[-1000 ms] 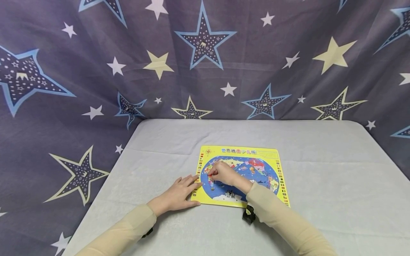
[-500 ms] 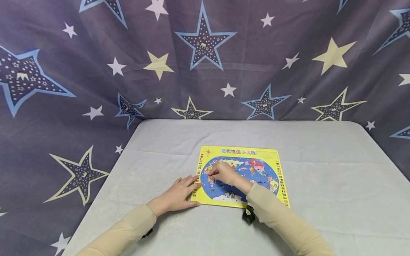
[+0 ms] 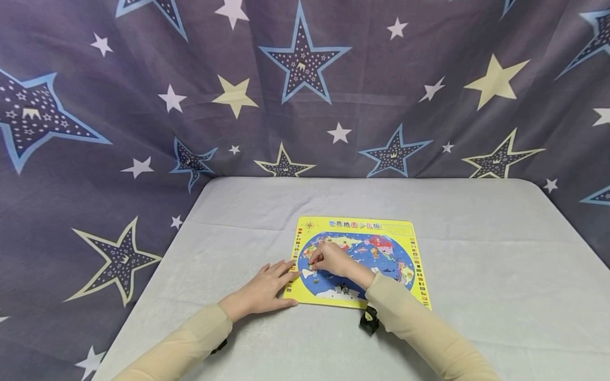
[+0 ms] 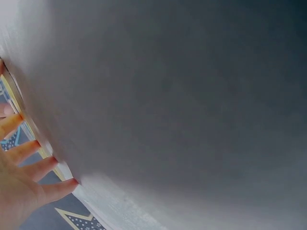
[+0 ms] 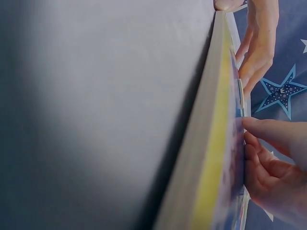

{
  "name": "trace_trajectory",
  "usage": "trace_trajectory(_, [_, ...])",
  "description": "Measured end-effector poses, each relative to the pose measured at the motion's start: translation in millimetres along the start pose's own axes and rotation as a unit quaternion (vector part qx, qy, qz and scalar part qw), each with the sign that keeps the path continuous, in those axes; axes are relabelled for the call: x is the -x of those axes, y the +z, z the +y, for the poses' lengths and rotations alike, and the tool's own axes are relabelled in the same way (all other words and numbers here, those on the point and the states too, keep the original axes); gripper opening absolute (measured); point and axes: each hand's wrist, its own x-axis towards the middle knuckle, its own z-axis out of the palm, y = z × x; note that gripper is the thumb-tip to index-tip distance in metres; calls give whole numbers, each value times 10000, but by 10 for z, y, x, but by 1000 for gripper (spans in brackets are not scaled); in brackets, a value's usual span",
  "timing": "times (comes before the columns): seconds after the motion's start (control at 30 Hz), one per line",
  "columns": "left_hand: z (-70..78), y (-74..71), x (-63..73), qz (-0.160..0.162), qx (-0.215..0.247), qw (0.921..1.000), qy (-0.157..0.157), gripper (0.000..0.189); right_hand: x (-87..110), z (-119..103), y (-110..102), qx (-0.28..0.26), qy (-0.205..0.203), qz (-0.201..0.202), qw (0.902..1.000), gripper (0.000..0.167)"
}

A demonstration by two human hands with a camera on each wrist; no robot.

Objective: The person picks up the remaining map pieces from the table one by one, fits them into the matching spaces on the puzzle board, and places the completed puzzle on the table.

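A yellow-bordered world map puzzle board (image 3: 357,303) lies flat on the table. My left hand (image 3: 267,288) rests at its left edge, fingers spread and straight over the border. Above the left part of the map, my right hand (image 3: 331,258) pinches a small puzzle piece, mostly hidden by the fingers. A white patch (image 3: 307,273) shows on the blue map just below those fingertips. In the right wrist view, the thin puzzle piece (image 5: 241,96) stands tilted up from the board beside the right thumb and fingers. The left wrist view shows the left fingers (image 4: 41,170) along the board's edge.
A light grey cloth (image 3: 500,254) covers the table around the board. Behind and to the sides hangs a dark curtain (image 3: 362,69) with a star pattern. A black wrist camera (image 3: 369,320) sits under the right sleeve, close to the board's front edge.
The puzzle piece under my right fingertips has tilted up, and a white patch now shows where coloured map was before. Both hands have stayed nearly in place.
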Motion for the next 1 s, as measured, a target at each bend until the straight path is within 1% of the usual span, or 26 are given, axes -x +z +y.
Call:
trace_trajectory(0.17, [-2,-3,4,-4,24,10000,33,67,10,0,-11,47,-179,-178,9997,11])
trace_trajectory(0.33, [2,-2,2,41,-12,10000,63,67,13,0,-4,139,-413,-454,9980,17])
trace_trajectory(0.47, [-7,6,-2,65,-54,9999,69,67,-3,2,12,210,-475,-626,9967,19])
trace_trajectory(0.63, [-15,14,-8,38,-53,10000,30,66,-1,-3,27,266,-480,-650,9964,20])
trace_trajectory(0.8, [-9,11,-2,52,-28,10000,36,66,0,-12,33,266,-457,-672,9963,17])
trace_trajectory(0.93, [-4,12,5,152,7,9998,120,67,-5,-23,30,203,-442,-682,9965,14])
trace_trajectory(1.0, [-7,17,6,239,4,9995,191,67,-5,-23,27,88,-452,-663,9967,13])
